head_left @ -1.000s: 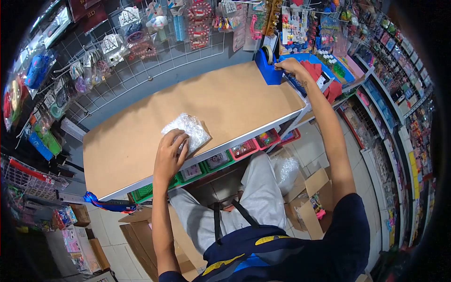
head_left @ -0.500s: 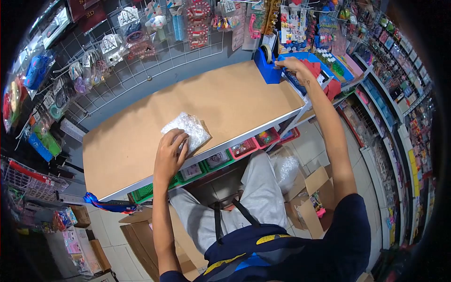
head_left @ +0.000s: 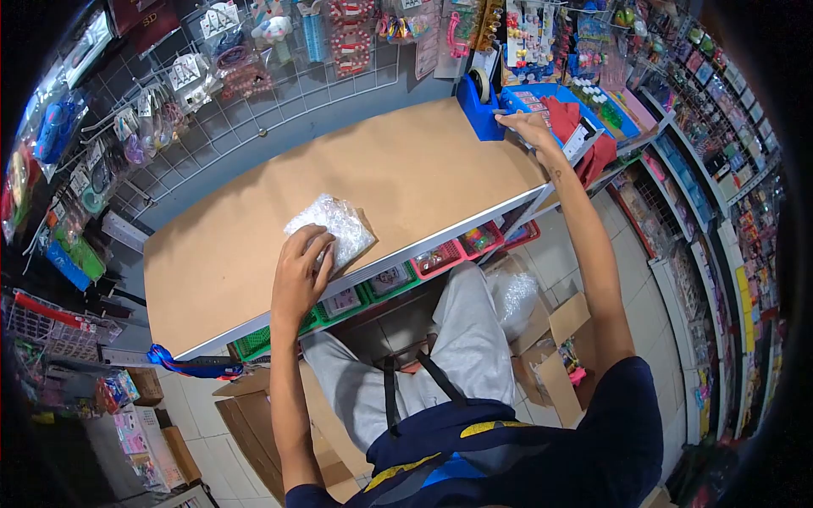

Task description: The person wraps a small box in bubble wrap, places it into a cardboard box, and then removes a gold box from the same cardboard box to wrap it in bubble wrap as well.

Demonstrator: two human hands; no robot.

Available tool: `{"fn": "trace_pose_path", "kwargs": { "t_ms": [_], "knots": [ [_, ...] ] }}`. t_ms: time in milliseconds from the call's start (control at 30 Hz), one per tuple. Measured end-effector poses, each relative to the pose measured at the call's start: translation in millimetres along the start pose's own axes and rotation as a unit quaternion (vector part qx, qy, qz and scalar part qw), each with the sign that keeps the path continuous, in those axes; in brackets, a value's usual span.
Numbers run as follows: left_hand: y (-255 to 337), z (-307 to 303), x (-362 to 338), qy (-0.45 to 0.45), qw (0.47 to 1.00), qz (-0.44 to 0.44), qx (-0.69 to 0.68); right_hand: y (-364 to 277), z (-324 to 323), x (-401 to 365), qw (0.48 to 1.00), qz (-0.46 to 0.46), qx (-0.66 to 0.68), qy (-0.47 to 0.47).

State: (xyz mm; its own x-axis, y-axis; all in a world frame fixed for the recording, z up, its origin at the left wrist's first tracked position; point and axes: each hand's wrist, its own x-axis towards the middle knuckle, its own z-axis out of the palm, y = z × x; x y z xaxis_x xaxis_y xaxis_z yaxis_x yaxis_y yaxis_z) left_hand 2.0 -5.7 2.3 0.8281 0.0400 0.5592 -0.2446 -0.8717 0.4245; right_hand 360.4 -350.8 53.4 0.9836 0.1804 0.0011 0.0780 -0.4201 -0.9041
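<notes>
A bubble-wrapped package (head_left: 343, 227) lies on the brown tabletop (head_left: 406, 173). My left hand (head_left: 300, 267) is curled over its near left corner, holding it against the surface; the fingertips are partly hidden. At the far right end of the table stands a blue tape dispenser (head_left: 483, 117) with a roll of tape in it. Beside its right side, my right hand (head_left: 527, 129) reaches out with the fingers stretched towards the dispenser's edge. No object shows clearly in that hand.
Behind the table, a wire grid (head_left: 339, 91) carries hanging packets. A blue tray (head_left: 622, 118) and red cloth (head_left: 566, 118) are right of the dispenser. Coloured baskets (head_left: 391, 279) sit under the tabletop. Open cardboard boxes (head_left: 555, 381) and bubble wrap (head_left: 515, 300) lie near my legs.
My right hand has shifted slightly down beside the tape dispenser, its fingers looking straighter. My left hand stays on the package. The whole view has tilted a little.
</notes>
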Motion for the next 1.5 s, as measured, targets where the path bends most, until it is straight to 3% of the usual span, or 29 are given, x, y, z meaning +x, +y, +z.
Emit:
{"fn": "trace_pose_path", "kwargs": {
  "t_ms": [233, 333, 433, 567, 667, 833, 1000, 1233, 1500],
  "knots": [
    [1, -1, 0, 0.002, 1.000, 0.007, 0.003, 34, 10, 13, 0.986, -0.117, 0.116, 0.012],
    [3, -1, 0, 0.006, 1.000, 0.019, 0.013, 33, 13, 14, 0.987, -0.098, 0.125, 0.035],
    [0, 0, 0, 0.012, 0.999, 0.032, 0.026, 28, 9, 7, 0.984, -0.103, 0.145, -0.003],
    [0, 0, 1, 0.024, 0.999, 0.024, 0.021, 46, 7, 34, 0.989, -0.090, 0.114, 0.010],
    [-1, 2, 0, 0.036, 0.999, 0.021, 0.018, 52, 5, 46, 0.976, -0.208, 0.005, 0.069],
    [-4, 3, -1, 0.042, 0.998, 0.046, 0.020, 32, 1, 29, 0.994, -0.085, -0.034, 0.051],
    [-6, 7, -1, 0.051, 0.998, 0.044, 0.006, 55, 13, 1, 0.985, -0.110, 0.090, 0.100],
    [-9, 1, 0, 0.014, 0.998, 0.069, -0.008, -10, 61, -68, 0.979, -0.152, 0.136, -0.030],
    [-8, 4, -3, 0.002, 0.998, 0.051, 0.023, -89, 164, -143, 0.931, -0.151, 0.122, -0.310]
  ]
}}
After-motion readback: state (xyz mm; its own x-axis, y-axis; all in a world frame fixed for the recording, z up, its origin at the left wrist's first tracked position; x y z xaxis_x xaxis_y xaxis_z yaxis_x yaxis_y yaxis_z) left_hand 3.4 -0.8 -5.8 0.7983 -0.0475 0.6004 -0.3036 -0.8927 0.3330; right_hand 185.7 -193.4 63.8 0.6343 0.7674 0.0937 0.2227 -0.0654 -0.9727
